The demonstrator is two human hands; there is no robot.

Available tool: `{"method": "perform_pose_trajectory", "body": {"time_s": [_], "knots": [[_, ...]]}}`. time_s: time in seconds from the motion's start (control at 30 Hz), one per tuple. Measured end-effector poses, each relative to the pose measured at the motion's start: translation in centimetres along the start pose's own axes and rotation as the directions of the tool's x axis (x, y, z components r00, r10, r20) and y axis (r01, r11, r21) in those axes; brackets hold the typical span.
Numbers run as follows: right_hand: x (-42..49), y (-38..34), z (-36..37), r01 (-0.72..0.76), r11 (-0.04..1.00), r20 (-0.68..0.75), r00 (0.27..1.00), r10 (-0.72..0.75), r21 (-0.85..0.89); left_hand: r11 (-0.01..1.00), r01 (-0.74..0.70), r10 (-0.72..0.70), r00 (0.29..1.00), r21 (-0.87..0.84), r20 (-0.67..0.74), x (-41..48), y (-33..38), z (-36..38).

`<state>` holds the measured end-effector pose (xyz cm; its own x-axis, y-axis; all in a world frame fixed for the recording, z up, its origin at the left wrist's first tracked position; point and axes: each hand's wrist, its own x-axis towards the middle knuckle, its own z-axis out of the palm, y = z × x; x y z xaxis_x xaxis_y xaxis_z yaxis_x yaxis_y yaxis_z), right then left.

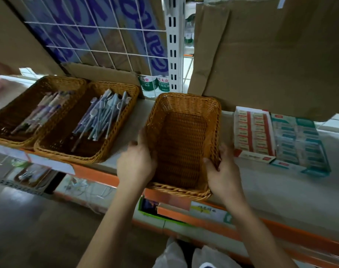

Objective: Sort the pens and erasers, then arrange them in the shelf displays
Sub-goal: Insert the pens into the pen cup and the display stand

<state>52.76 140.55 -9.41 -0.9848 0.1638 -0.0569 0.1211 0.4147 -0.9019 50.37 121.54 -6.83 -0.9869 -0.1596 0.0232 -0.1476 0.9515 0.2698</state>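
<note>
An empty wicker basket (186,105) sits on the shelf, its near rim over the shelf's orange front edge. My left hand (135,163) grips its left wall and my right hand (222,171) grips its right wall, thumb inside. To the left stand two more wicker baskets: the middle basket (56,151) holds several blue-grey pens (104,117), the far-left basket (4,140) holds several patterned pens (43,111). On the right lie a red-and-white eraser box (253,130) and a teal eraser box (300,140), side by side.
The shelf board (271,190) has an orange front rail (99,175) with price labels. A white wire grid (106,41) and cardboard boxes (271,55) stand behind. Green-labelled water bottles (155,82) show at the back. A lower shelf holds small items.
</note>
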Motion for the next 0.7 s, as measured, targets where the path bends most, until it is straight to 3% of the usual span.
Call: {"method": "perform_pose_trajectory", "body": {"time_s": [0.17,0.3,0.47,0.7], "knots": [[-0.3,0.1,0.0,0.036,0.999,-0.008,0.999,-0.036,0.039,0.997,0.045,-0.048,0.998,-0.068,-0.046,-0.7,-0.1,0.0],[-1.8,-1.2,-0.7,0.144,0.986,-0.093,0.986,-0.136,0.079,0.969,0.002,-0.041,0.988,-0.248,-0.152,-2.7,-0.1,-0.7],[-3.2,-4.3,-0.4,0.27,0.957,-0.105,0.96,-0.259,0.107,0.934,0.005,-0.135,0.932,-0.359,-0.337,-5.6,-1.6,-3.1],[-6.1,-8.9,5.8,0.397,0.908,-0.05,0.918,-0.394,0.138,0.911,0.065,-0.267,0.845,-0.407,-0.463,-8.4,-8.7,-6.9]]}}
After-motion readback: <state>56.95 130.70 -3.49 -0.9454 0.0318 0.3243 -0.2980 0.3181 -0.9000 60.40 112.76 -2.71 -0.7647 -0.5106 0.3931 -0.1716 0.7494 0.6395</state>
